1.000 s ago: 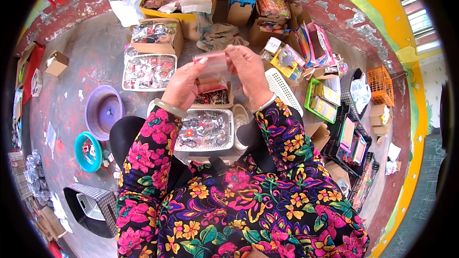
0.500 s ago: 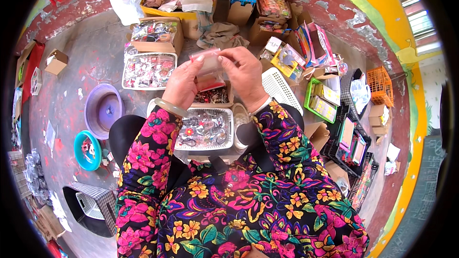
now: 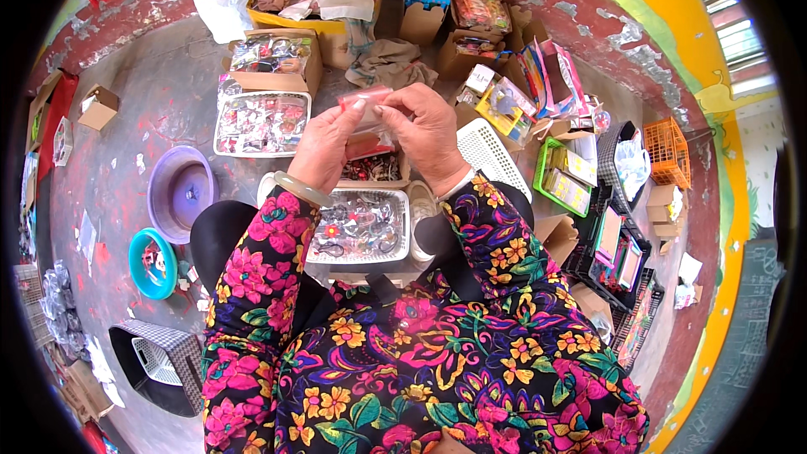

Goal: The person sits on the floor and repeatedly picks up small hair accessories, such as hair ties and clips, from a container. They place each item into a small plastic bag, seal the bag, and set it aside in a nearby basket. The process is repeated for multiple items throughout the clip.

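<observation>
Between my two hands is a small clear plastic bag (image 3: 370,109) with a reddish top edge. My left hand (image 3: 324,145) pinches its left side between thumb and fingers. On the other side, my right hand (image 3: 427,130) grips the bag near its top edge, fingers curled. Whether anything lies inside the bag is hard to make out. Below my hands sits a cardboard box (image 3: 405,171) of small dark and red items, partly covered by them. Closer to me, a white basket (image 3: 402,240) holds many small bagged trinkets.
Another white basket (image 3: 220,139) of packaged items stands at the left, in front of an open carton (image 3: 315,67). A purple basin (image 3: 206,181) and a teal basin (image 3: 139,286) are farther left. To the right are a white perforated tray (image 3: 496,155), a green basket (image 3: 542,170) and black crates (image 3: 588,262).
The fingers of my right hand have shifted left along the bag's top edge, closer to my left hand. The bag now looks more bunched, and its reddish edge shows more.
</observation>
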Tool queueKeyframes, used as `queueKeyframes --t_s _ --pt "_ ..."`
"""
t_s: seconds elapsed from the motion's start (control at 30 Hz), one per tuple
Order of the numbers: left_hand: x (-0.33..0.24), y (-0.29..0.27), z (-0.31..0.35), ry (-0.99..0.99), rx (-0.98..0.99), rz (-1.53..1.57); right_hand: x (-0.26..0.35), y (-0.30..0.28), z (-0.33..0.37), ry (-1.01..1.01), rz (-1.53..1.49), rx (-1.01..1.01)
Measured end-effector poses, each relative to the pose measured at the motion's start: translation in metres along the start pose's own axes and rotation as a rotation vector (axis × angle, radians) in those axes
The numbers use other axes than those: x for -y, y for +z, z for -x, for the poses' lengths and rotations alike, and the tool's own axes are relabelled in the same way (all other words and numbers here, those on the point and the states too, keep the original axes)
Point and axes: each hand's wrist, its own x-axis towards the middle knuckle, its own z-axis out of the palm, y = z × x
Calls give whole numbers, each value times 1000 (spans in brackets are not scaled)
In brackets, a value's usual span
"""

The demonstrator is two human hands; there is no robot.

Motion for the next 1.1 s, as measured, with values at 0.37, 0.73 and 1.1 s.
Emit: queueKeyframes --t_s 0.37,0.73,1.1 --pt "-1 -3 2 -108 31 133 -9 7 2 304 -456 43" --pt "-3 -7 -1 -186 -10 242 -6 -8 -2 353 -561 202" --pt "-5 -7 0 -110 -51 214 4 -14 -5 -293 -50 270"
